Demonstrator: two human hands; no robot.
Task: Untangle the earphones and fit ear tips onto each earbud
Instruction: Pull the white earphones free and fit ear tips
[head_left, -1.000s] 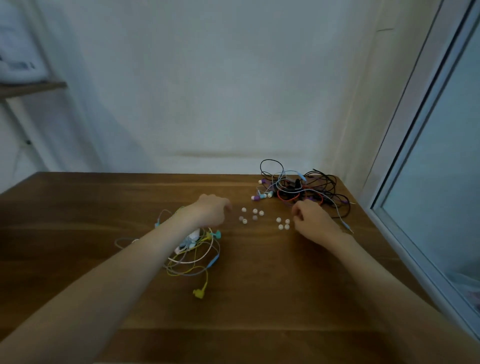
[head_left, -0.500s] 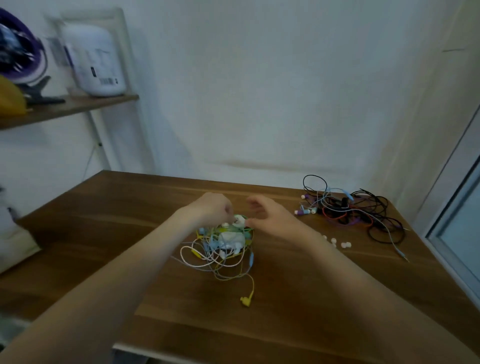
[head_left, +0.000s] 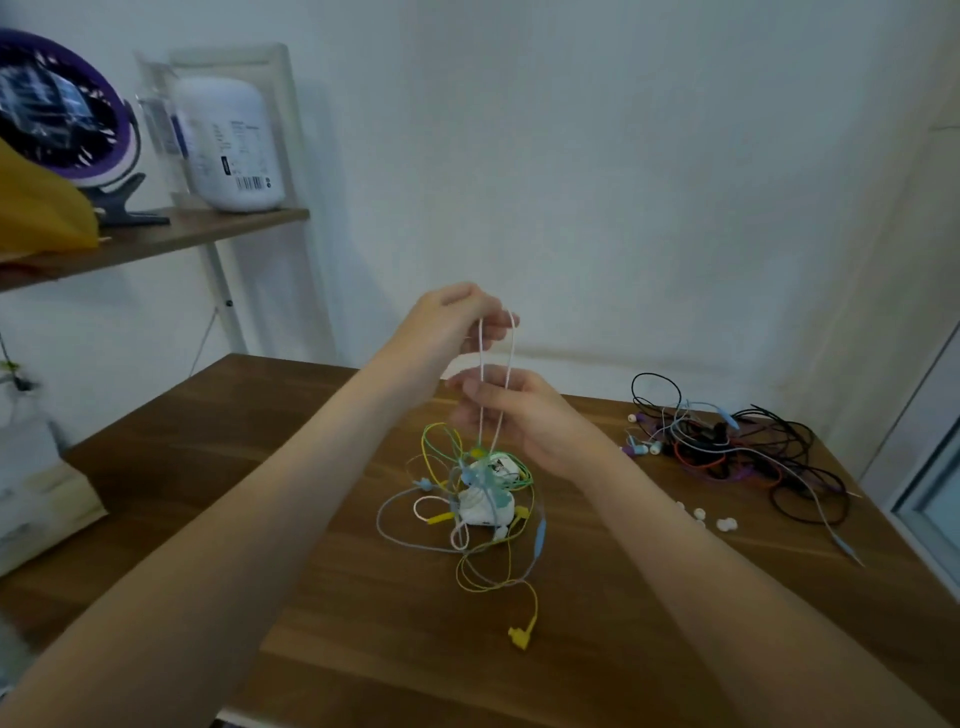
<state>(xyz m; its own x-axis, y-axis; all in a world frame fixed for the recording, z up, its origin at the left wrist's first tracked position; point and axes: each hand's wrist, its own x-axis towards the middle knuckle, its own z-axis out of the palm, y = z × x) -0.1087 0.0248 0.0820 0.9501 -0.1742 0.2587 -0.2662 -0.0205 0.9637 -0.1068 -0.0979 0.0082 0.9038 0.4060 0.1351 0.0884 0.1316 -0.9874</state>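
So the left hand (head_left: 457, 322) is pinching the top of a white cable (head_left: 481, 353) loop, holding it up above the table (head_left: 363, 649). The right hand (head_left: 524, 415) is sitting just below, fingers curling round both strands. The loop is hanging straight down into the pastel tangle (head_left: 478, 504) lying right underneath. Loose ear tips (head_left: 724, 524) are sitting off right, near a dark tangle (head_left: 727, 452).
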